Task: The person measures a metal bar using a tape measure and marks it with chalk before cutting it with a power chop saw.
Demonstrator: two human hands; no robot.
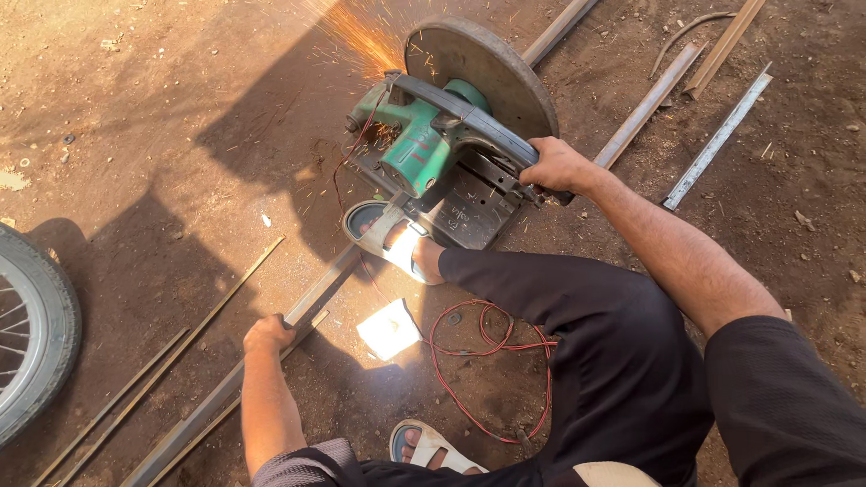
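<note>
Right hand (557,166) clenched around the black handle of the green chop saw (433,135), pressing it down; saw sits on the dirt at about 12 o'clock from the person, grey disc guard (478,68) up top, sparks (361,36) spraying out toward 11 o'clock. Left hand (267,334) gripping the long steel bar (230,383), which runs from 7 o'clock on the ground up into the saw's base; hand holds it well back from the blade. Sandalled foot (401,248) planted right against the saw base (looks like it's bracing the machine or the bar, can't tell which). Red cable (492,361) lies in loose loops on the ground between the feet, just beside the leg. Risks as I read it: bar is steadied by hand and foot only, no clamp engagement visible, so if it twists the disc could bind and kick. Toes are open and near the cut, sparks or a dropped offcut would land there. Cable loop could snag a foot on any shift. More bars (649,104) lie at 1 o'clock, a tyre (41,334) at 9.
</note>
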